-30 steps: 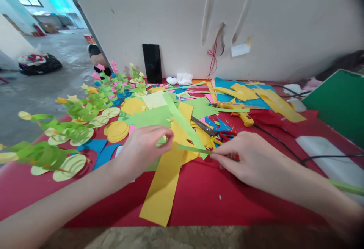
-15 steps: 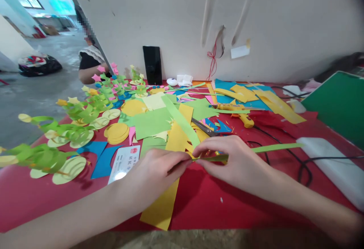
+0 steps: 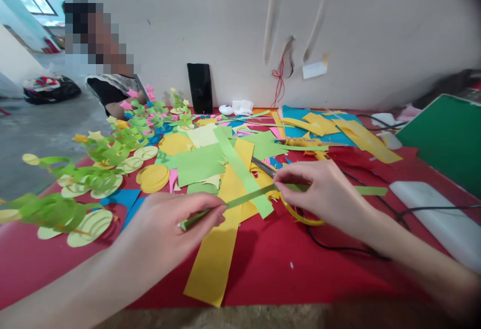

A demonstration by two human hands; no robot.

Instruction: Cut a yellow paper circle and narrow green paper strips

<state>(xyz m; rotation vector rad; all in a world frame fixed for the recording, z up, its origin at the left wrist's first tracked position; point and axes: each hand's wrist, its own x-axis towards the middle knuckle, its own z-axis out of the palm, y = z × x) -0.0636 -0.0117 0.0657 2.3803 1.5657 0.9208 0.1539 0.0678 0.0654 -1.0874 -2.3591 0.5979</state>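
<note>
A narrow green paper strip is stretched between my two hands, above the red tabletop. My left hand pinches it near one end, with a short piece showing inside the palm. My right hand pinches the strip farther along, and its free end sticks out to the right past the wrist. Beneath the strip lie a long yellow paper strip and a wider light green strip. Scissors with yellow handles lie partly hidden behind my right hand.
Curly green paper plants on round bases line the left side. Yellow paper circles sit beside them. A black phone leans on the wall. A yellow glue gun, a black cable and a white block are at right. A person is behind the partition.
My hands have moved apart, drawing the green strip out between them. My left hand has shifted left and my right hand slightly right and up. The person behind has come further into view.
</note>
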